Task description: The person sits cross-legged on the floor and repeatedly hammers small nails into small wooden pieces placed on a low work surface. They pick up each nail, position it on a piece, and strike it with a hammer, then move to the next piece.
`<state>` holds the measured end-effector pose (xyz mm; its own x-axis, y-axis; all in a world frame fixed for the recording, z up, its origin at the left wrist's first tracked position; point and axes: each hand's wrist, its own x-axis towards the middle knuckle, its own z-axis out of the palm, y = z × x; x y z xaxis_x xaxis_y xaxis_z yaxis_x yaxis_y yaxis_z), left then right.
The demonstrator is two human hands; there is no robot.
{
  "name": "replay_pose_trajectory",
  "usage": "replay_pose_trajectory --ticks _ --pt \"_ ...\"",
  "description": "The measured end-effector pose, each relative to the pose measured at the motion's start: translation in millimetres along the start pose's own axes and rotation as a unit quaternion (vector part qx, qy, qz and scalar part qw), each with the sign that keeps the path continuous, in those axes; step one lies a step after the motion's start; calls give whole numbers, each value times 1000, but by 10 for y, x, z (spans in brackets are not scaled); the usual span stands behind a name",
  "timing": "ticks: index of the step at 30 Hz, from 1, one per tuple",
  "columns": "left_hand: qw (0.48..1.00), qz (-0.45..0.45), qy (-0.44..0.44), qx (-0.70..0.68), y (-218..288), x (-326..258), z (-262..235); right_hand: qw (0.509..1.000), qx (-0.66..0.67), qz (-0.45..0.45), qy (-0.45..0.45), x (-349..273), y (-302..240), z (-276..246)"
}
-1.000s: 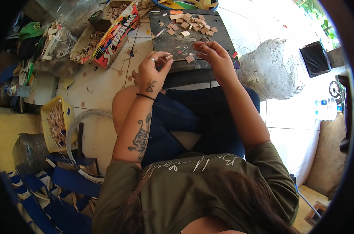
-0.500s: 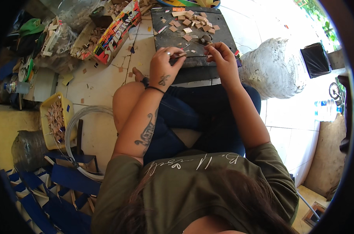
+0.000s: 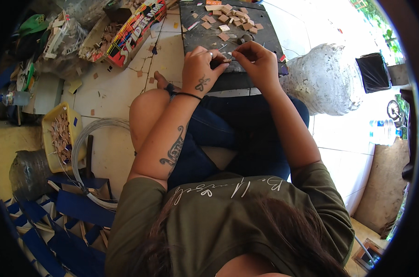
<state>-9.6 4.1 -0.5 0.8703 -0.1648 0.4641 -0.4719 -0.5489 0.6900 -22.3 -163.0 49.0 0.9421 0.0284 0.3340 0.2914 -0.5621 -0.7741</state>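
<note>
My crossed legs point(image 3: 264, 129) fill the floor space in front of me, and beyond them stands the dark work board point(image 3: 196, 42), with a bulky pale sack point(image 3: 323, 81) to its right. Over the board's near edge I have both hands up. My left hand point(image 3: 204, 65) is closed in a pinch on a small wooden piece point(image 3: 227, 60), which pokes out past the thumb and finger toward the other side. My right hand point(image 3: 255, 60) has its thumb and fingertips drawn together just beside that piece; whether anything fine sits between them I cannot tell. Past my hands lie a dark round object point(image 3: 245, 39), the heap of wooden tiles point(image 3: 237, 18) toward the far end, and one loose tile point(image 3: 223, 36) a little nearer me. What worries me is the hold: only the tips have the wood, so a push from the right set slightly off line could twist it or flick it loose, and with my hands so near the edge it could drop onto my legs. With the tips this close, a slip could also jab a finger. A second ago my hands stood well apart, the left out to the side; now the left has come across and the two sets of fingertips nearly meet.
</note>
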Motion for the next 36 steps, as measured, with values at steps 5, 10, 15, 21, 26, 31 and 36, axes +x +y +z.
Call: replay_pose_trajectory --ticks 5,10,15,21,26,31,36 --pt "1000 -10 -3 -22 -2 5 21 1000 -25 -5 -17 -16 -1 5" --pt "1000 -10 2 -19 4 -1 32 999 -26 -16 -24 -10 5 5" --pt "1000 -12 4 -19 2 3 33 998 -51 -33 -27 -9 -9 2" --pt "1000 -12 1 -16 3 2 32 996 -63 -59 -23 -19 -26 8" --pt "1000 -20 5 -13 6 0 33 996 -62 -59 -10 -17 -25 17" --pt "1000 -3 6 -13 0 0 32 996 -68 -62 -20 -6 -4 11" --pt "1000 -6 2 -16 0 1 34 993 -72 -84 -34 20 -18 21"
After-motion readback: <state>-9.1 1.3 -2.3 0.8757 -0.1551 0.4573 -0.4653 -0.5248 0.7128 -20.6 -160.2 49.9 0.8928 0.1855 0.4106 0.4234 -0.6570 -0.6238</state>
